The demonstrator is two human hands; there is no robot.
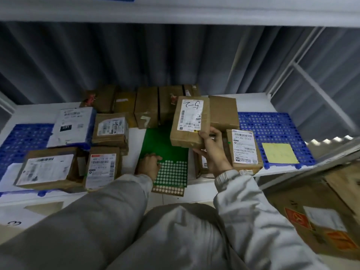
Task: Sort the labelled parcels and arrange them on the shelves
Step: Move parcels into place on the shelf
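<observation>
The parcel (190, 121) marked "5-2" by hand on its white label is held up over the shelf, just past centre toward 1 o'clock, its lower right corner pinched by the fingers (204, 135) of the right hand (214, 151), thumb on the label face and the rest curled beneath. The left hand (149, 165) lies at 7 o'clock of that, fingers bent and resting on the green mat (163, 141), gripping nothing as far as I can tell.

This looks like the sorting step: the label is being read and a place chosen. The next move calls for matching "5-2" to its group and setting the parcel down square, label showing.

Outward, a taped box (244, 151) at 3 o'clock has a printed label, its digits too blurred to trust. At 9 o'clock a labelled box (102, 168) and a wider one (45, 170) sit by a blue perforated mat (23, 137). A yellow note (279, 152) lies at far 3 o'clock. A row of plain boxes (147, 106) lines the back at 12.
</observation>
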